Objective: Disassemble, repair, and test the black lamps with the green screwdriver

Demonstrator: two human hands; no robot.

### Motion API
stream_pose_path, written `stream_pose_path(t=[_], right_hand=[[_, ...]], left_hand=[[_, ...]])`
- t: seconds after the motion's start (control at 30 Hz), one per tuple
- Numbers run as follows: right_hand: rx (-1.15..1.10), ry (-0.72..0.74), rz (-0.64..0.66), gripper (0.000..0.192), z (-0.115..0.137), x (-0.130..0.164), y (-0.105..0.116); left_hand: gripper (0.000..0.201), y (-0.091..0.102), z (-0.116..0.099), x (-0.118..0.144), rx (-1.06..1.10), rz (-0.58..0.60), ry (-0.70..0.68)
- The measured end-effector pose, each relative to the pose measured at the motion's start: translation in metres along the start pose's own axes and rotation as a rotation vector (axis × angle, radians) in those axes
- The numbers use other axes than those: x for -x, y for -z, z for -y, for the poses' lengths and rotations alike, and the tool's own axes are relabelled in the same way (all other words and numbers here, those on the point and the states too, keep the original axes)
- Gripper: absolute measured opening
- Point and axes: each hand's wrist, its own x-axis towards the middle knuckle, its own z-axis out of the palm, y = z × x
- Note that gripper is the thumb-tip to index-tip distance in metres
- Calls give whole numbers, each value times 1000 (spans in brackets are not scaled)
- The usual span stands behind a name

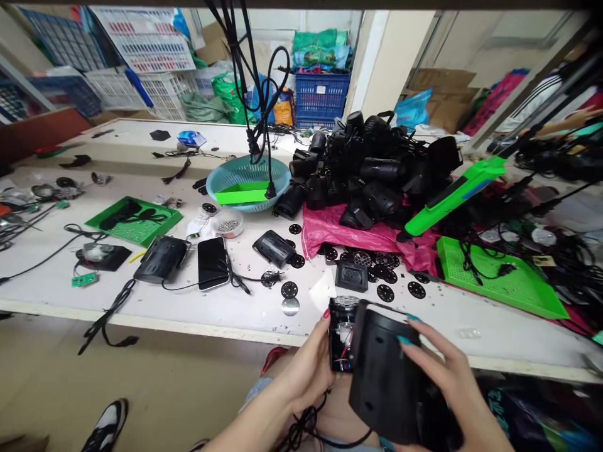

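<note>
My left hand (311, 367) is closed around an opened black appliance housing (335, 339), with a round grille at its top and red wires inside. Against its right side, a curved black plastic cover (384, 370) is tilted up in my right hand (455, 376), the fingers spread over its far edge and side. From the cover I cannot tell whether it is fully apart from the housing. A black cord (308, 424) hangs below, over my lap. Just beyond, on the table, lie a black rectangular frame (351, 277) and several black dial discs (385, 293).
A big pile of black appliances (372, 169) rests on a pink sack (325, 232). Green trays (532, 295) and a blue basket (221, 179) stand about. Left of centre lie a phone (212, 263) and black housings (162, 258). Cables (254, 94) and a green tool (455, 194) hang overhead.
</note>
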Motion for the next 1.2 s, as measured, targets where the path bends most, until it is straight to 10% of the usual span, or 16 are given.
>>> stream_pose_path(t=[0.33,0.63,1.2], right_hand=[[85,127,91,74,5,-32,-17],[-11,-53,253,81,9,-30,-12],[20,47,279,87,4,-28,-16]], left_hand=[[68,-7,4,9,-49,45,-88],[54,-7,4,10,-62,115,-86],[72,-11,9,14,-203,-23,-209]])
